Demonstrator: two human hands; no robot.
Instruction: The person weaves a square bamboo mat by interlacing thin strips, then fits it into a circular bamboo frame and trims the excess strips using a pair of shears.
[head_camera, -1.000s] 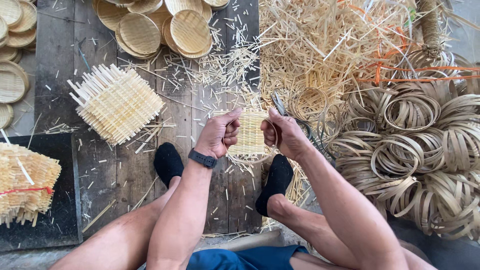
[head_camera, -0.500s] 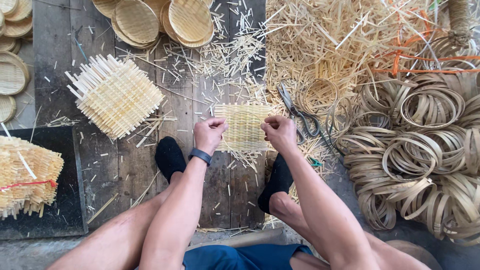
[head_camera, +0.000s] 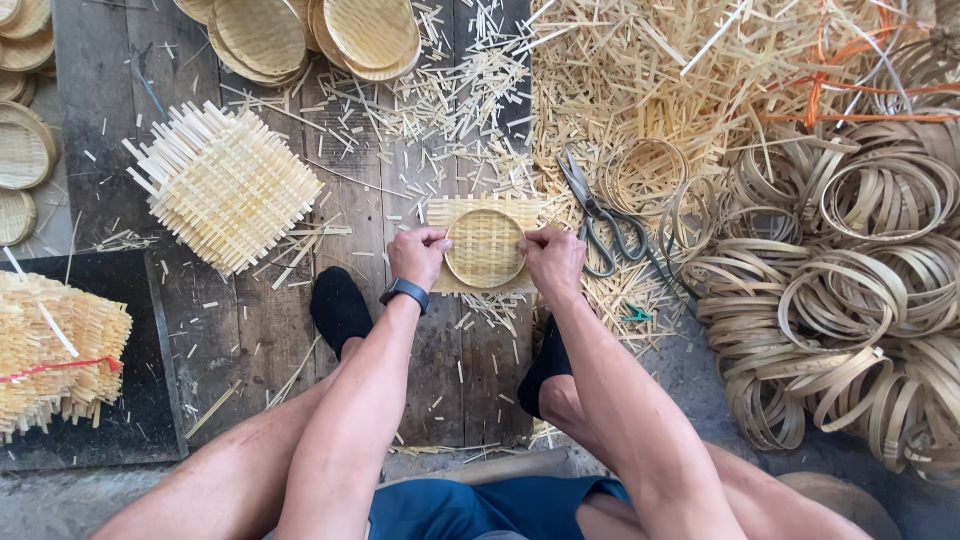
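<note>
Bamboo ring (head_camera: 485, 248) on woven mat (head_camera: 452, 214), both hands gripping; scissors (head_camera: 598, 215) beside, seemingly untouched.

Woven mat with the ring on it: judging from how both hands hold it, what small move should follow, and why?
Probably press the bamboo ring down evenly into the square woven mat. The left hand and right hand grip opposite sides of the ring, which sits centred on the mat, whose corners stick out untrimmed. The scissors lie unused beside the right hand.
</note>
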